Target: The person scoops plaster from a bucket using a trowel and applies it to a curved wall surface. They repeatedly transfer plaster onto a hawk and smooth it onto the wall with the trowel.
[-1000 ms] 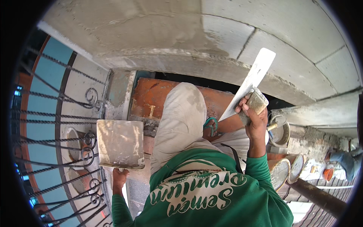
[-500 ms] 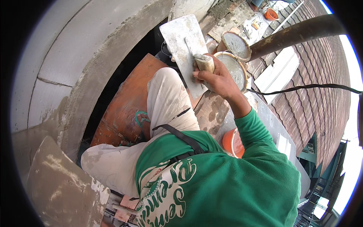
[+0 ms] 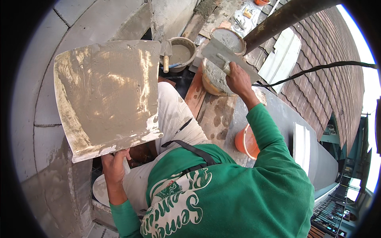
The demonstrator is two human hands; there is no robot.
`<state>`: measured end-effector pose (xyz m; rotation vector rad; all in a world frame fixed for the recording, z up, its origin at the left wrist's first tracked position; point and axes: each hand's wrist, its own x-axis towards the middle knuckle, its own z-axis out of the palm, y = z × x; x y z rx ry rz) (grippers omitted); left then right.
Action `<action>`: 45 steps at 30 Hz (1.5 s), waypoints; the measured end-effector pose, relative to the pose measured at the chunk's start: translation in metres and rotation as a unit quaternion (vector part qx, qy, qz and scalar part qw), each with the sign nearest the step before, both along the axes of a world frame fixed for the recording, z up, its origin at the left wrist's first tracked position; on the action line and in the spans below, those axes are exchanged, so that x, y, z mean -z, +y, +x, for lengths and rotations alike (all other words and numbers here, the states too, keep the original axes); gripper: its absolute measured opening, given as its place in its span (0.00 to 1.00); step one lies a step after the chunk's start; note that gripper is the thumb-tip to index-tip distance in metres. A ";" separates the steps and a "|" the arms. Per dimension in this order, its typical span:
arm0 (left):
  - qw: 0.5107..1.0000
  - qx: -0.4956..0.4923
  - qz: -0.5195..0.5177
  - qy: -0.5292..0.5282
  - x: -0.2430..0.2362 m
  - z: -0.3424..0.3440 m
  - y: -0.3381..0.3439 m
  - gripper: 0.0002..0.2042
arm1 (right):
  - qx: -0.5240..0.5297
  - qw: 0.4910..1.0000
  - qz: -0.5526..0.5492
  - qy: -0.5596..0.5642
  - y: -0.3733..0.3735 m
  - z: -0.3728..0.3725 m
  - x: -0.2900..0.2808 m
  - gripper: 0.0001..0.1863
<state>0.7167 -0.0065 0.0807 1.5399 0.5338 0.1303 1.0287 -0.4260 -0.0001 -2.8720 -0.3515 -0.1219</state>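
My left hand (image 3: 115, 164) grips a hawk (image 3: 113, 91) from below its near edge. This wide board, smeared with grey-brown mortar, is held up over my left knee beside the wall, and its grip is mostly hidden. In my right hand (image 3: 240, 82) is a plastering trowel (image 3: 218, 49), fingers wrapped round its handle, its blade above a yellowish bucket (image 3: 210, 88) of wet mortar. Left of that bucket stands a dark bucket (image 3: 191, 47) holding grey liquid. A small pointed trowel (image 3: 166, 63) with a wooden handle rests at its rim.
A grey block wall (image 3: 51, 91) curves along the left. Another mortar bucket (image 3: 243, 47) stands behind the trowel. An orange bucket (image 3: 241, 142) sits near my right elbow. A thick pipe (image 3: 285, 22) and a black cable (image 3: 317, 69) cross above the tiled roof (image 3: 329, 95).
The hawk has risen from the lower left to in front of me, and my left hand now shows. My right hand has turned the plastering trowel and brought it over the yellowish bucket.
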 end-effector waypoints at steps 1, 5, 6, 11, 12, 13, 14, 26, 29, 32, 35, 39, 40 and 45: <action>1.000 0.009 -0.009 0.002 0.004 0.010 -0.001 0.13 | -0.020 0.999 -0.014 0.024 0.004 0.004 0.008 0.16; 0.998 0.050 -0.014 0.043 0.021 0.034 0.008 0.10 | 0.012 0.996 -0.057 0.063 -0.020 0.023 0.003 0.19; 0.997 0.064 -0.017 0.038 0.024 0.039 0.013 0.10 | 0.021 0.991 -0.102 0.082 -0.033 0.033 -0.007 0.19; 0.992 0.109 0.029 0.063 0.028 0.041 0.016 0.10 | 0.033 0.966 -0.214 0.138 -0.089 0.058 -0.025 0.17; 0.994 0.090 0.015 0.066 0.029 0.039 0.015 0.10 | 0.020 0.964 -0.213 0.159 -0.088 0.062 -0.016 0.17; 0.994 0.078 0.002 0.072 0.030 0.037 0.013 0.10 | 0.019 0.958 -0.217 0.186 -0.084 0.066 -0.007 0.17; 0.994 0.068 -0.010 0.079 0.033 0.036 0.012 0.09 | -0.030 0.944 -0.235 0.229 -0.071 0.073 0.009 0.20; 0.989 0.044 -0.071 0.126 0.046 0.039 0.029 0.14 | -0.125 0.960 -0.190 0.164 -0.029 0.053 0.017 0.24; 0.992 0.034 -0.065 0.100 0.049 0.053 0.025 0.11 | -0.137 0.967 -0.178 0.119 -0.043 0.056 -0.005 0.25; 0.991 0.033 -0.069 0.111 0.048 0.063 0.016 0.11 | -0.192 0.956 -0.214 0.063 -0.048 0.064 -0.031 0.20; 0.990 0.043 -0.068 0.119 0.049 0.071 0.008 0.12 | -0.192 0.951 -0.237 0.051 -0.052 0.071 -0.056 0.20; 0.986 0.063 -0.060 0.144 0.055 0.074 0.004 0.13 | -0.056 0.961 -0.237 0.133 -0.048 0.073 -0.061 0.23; 0.986 0.054 -0.060 0.147 0.057 0.073 0.003 0.13 | -0.032 0.958 -0.253 0.135 -0.047 0.074 -0.060 0.23; 0.985 0.048 -0.036 0.161 0.059 0.058 0.008 0.13 | 0.025 0.935 -0.317 0.156 -0.058 0.092 -0.070 0.23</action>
